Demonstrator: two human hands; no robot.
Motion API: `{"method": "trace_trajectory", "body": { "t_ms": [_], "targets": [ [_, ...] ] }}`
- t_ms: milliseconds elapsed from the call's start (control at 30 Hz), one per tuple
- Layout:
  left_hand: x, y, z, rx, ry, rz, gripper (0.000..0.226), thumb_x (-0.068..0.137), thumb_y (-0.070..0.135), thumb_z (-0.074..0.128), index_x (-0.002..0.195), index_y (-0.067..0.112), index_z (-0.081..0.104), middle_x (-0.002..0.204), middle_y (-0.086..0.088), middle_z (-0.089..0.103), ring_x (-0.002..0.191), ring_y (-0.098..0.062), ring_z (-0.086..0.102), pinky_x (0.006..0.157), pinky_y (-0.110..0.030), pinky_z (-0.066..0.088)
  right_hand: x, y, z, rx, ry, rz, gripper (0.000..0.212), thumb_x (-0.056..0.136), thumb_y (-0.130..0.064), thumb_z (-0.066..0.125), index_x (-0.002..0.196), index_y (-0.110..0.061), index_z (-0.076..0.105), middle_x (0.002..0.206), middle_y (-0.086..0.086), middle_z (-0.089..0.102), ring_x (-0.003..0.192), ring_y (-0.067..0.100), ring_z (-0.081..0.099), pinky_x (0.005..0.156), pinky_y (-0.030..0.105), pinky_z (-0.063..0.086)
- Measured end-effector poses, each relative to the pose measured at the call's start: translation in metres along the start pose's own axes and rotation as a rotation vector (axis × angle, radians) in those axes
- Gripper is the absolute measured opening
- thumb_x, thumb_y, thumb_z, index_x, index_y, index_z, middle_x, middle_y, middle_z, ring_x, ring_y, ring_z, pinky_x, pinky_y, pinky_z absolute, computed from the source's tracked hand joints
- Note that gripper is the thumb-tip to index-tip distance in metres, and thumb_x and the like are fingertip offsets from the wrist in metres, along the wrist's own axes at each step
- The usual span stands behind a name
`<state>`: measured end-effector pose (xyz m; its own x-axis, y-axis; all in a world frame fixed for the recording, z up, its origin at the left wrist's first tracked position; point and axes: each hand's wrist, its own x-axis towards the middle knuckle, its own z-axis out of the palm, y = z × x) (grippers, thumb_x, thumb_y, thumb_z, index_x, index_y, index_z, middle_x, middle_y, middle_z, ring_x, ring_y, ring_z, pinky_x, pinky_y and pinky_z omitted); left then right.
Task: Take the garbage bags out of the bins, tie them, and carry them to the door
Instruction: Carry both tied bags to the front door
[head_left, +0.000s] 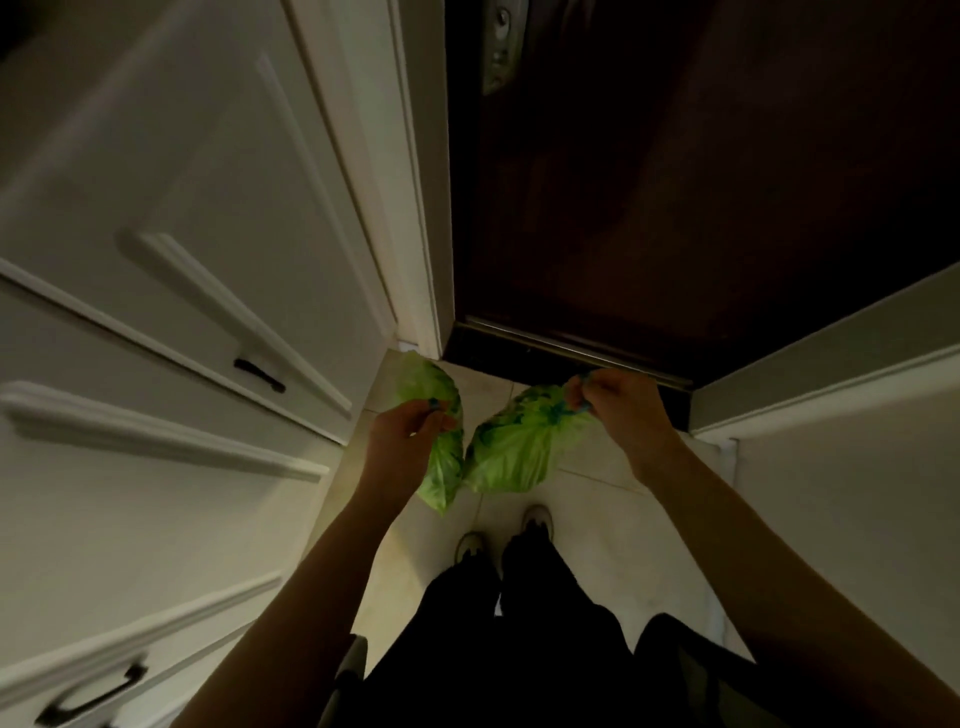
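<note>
Two green garbage bags are held out in front of the person, one in each hand, above a pale tiled floor (597, 525). Left hand (402, 434): fingers curled round the gathered top of the left bag (441, 462), which hangs below and beyond the hand, near the corner of the white door frame (415, 218). Right hand (615, 402): fingers pinching the bunched top of the right bag (519, 447), which hangs to the left of that hand. The lower ends of the two bags lie just beside each other; contact between them cannot be confirmed. Both bags hang just short of the threshold of a dark brown door (675, 182), which stands closed ahead; a metal lock plate (498, 47) shows at its upper edge. White panelled cabinet fronts (156, 260) with dark handles (260, 375) run along the left side. A pale wall (857, 493) stands on the right. Two light shoes (537, 519) and dark trousers (519, 649) appear below the bags
</note>
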<state>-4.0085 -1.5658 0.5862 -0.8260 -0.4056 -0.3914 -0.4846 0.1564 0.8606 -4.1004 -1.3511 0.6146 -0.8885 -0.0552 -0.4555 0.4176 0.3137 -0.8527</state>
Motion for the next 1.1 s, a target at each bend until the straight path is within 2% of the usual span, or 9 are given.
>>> {"method": "trace_trajectory", "body": {
  "t_ms": [167,300,400,533,633,733,867,967,1100],
  "targets": [
    [0.051,0.010,0.005,-0.066,0.077,-0.067,0.016,0.085,0.003,0.062,0.078,0.013,0.072,0.073,0.010,0.067,0.056,0.010,0.057,0.062,-0.013,0.041,0.061,-0.029,0.014,-0.127,-0.064,-0.005,0.025,0.087,0.005,0.044,0.074,0.000,0.064,0.073,0.002,0.064,0.069,0.006,0.059,0.065,0.006,0.046],
    [0.090,0.010,0.011,-0.089,0.154,-0.145,0.013,0.085,0.006,0.062,0.083,0.012,0.074,0.083,-0.004,0.072,0.077,-0.009,0.063,0.076,-0.027,0.047,0.113,-0.044,0.028,-0.153,-0.169,-0.002,0.024,0.087,0.008,0.042,0.079,0.005,0.066,0.066,0.004,0.061,0.073,0.019,0.058,0.086,0.032,0.050],
    [0.114,0.011,0.020,-0.127,0.242,-0.210,0.014,0.087,0.002,0.058,0.088,0.007,0.071,0.082,-0.005,0.071,0.072,-0.006,0.063,0.078,-0.027,0.048,0.155,-0.048,0.039,-0.238,-0.241,-0.012,0.023,0.085,0.005,0.046,0.073,0.006,0.066,0.067,0.007,0.063,0.077,0.025,0.061,0.090,0.043,0.051],
    [0.140,0.011,0.039,-0.147,0.348,-0.316,0.014,0.088,0.003,0.057,0.094,0.004,0.069,0.082,-0.008,0.071,0.061,-0.002,0.057,0.074,-0.030,0.047,0.202,-0.051,0.049,-0.344,-0.290,0.026,0.030,0.083,0.005,0.050,0.061,-0.009,0.065,0.061,0.001,0.061,0.064,0.017,0.056,0.071,0.027,0.049],
    [0.155,0.005,0.053,-0.163,0.415,-0.386,0.014,0.088,0.006,0.058,0.097,0.004,0.069,0.082,-0.004,0.072,0.064,-0.007,0.058,0.074,-0.032,0.048,0.231,-0.047,0.056,-0.384,-0.372,0.043,0.030,0.083,0.005,0.050,0.061,-0.007,0.065,0.059,-0.004,0.060,0.062,0.014,0.054,0.072,0.025,0.042],
    [0.170,-0.006,0.063,-0.223,0.487,-0.458,0.015,0.086,0.008,0.062,0.099,0.004,0.069,0.083,-0.001,0.070,0.076,-0.017,0.064,0.080,-0.036,0.052,0.259,-0.040,0.064,-0.478,-0.418,0.061,0.033,0.084,0.001,0.050,0.057,-0.013,0.063,0.058,-0.004,0.061,0.061,0.018,0.054,0.071,0.032,0.044],
    [0.195,-0.018,0.073,-0.308,0.543,-0.531,0.018,0.085,0.010,0.065,0.102,0.005,0.066,0.097,-0.013,0.069,0.087,-0.025,0.063,0.086,-0.041,0.052,0.296,-0.030,0.071,-0.524,-0.411,0.071,0.038,0.082,0.001,0.051,0.054,-0.021,0.064,0.081,0.024,0.070,0.087,0.043,0.064,0.088,0.052,0.050],
    [0.215,-0.031,0.078,-0.317,0.533,-0.541,0.020,0.085,0.008,0.064,0.104,0.004,0.064,0.099,-0.015,0.067,0.087,-0.026,0.061,0.084,-0.039,0.051,0.326,-0.015,0.077,-0.558,-0.405,0.112,0.039,0.083,-0.003,0.053,0.051,-0.022,0.064,0.088,0.024,0.072,0.095,0.042,0.064,0.092,0.052,0.048],
    [0.245,-0.059,0.087,-0.224,0.453,-0.536,0.026,0.087,0.012,0.062,0.113,0.006,0.061,0.106,-0.007,0.065,0.102,-0.024,0.061,0.096,-0.040,0.048,0.368,0.020,0.096,-0.593,-0.453,0.167,0.036,0.079,-0.011,0.055,0.051,-0.028,0.070,0.090,0.026,0.071,0.096,0.043,0.063,0.094,0.058,0.046]
  ]
}}
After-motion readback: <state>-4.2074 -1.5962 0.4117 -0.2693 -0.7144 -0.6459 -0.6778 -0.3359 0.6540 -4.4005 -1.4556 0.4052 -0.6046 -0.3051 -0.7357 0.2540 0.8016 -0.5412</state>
